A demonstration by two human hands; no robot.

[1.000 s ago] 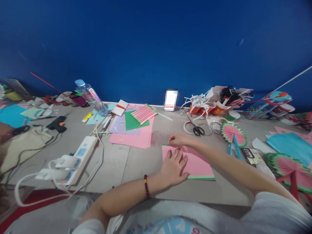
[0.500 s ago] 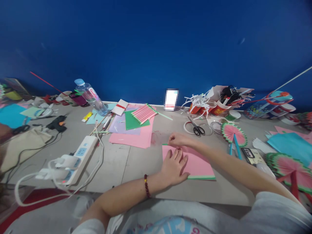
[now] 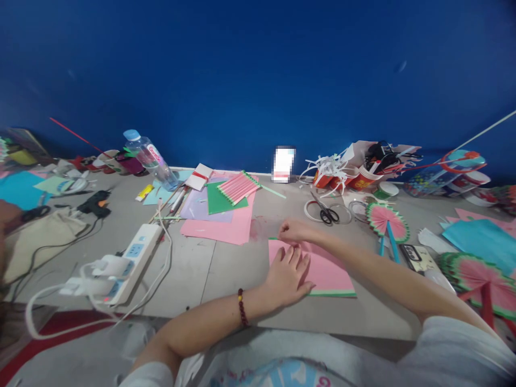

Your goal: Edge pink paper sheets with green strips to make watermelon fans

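Observation:
A pink sheet of paper [image 3: 328, 271] with green strips along its near and far edges lies on the table before me. My left hand [image 3: 289, 275] rests flat on its left part, fingers spread, a dark red beaded bracelet [image 3: 242, 307] on the wrist. At the far edge of the sheet is my right hand [image 3: 296, 231], its fingers curled together by the green strip. Whatever is between those fingers, if anything, is hidden. My right forearm crosses over the sheet's right side.
Black-handled scissors [image 3: 329, 215] lie beyond my right arm, near pink-and-green paper fans [image 3: 387, 221]. A pleated pink paper [image 3: 238, 188] tops a stack of coloured sheets. To the left are a power strip [image 3: 135, 258] with cables, a bottle [image 3: 151, 158] and a glue gun [image 3: 95, 204].
Both hands stay at the same places on the sheet. The fingers of my left hand have shifted very slightly; otherwise nothing visibly differs.

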